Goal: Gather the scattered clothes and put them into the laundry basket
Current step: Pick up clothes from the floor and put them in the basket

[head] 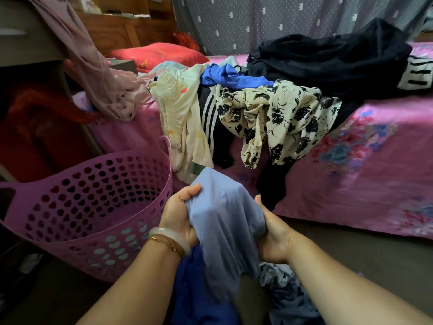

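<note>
One pink basket at left, on the floor against the bed's near edge, perforated with heart-shaped holes; no clothes visible inside. Just right of it, two hands holding one grey-blue garment up in front of the bed. Left hand, with two bracelets at the wrist, fingers curled into the cloth's left side. Right hand clenched on its right side. Below the hands, one dark blue cloth and one grey crumpled cloth, hanging or on the floor, cannot tell which. On the bed, along the near edge, left to right: one cream garment, one black striped piece, one blue piece, one floral cream piece, one black heap. One red pillow at the far left corner.
</note>
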`<action>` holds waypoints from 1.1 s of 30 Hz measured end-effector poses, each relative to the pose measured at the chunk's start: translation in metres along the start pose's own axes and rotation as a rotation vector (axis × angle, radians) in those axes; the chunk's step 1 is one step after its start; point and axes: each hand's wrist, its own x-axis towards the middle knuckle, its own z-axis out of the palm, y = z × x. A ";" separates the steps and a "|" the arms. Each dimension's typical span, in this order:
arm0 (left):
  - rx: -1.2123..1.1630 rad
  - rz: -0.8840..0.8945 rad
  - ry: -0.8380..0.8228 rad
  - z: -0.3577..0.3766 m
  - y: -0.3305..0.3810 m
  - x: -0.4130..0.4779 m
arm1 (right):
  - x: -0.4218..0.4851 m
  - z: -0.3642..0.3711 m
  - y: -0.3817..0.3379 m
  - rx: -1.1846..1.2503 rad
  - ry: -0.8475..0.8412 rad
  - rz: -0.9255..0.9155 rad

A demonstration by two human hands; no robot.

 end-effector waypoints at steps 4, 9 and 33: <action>0.002 0.008 0.022 -0.005 0.004 0.003 | -0.006 0.002 0.003 -0.009 -0.207 -0.104; -0.015 0.043 0.018 -0.014 0.009 0.008 | -0.014 0.007 0.003 -0.091 -0.357 -0.159; 0.744 0.119 0.447 -0.052 0.025 0.038 | -0.017 0.013 -0.052 -0.121 0.483 -0.532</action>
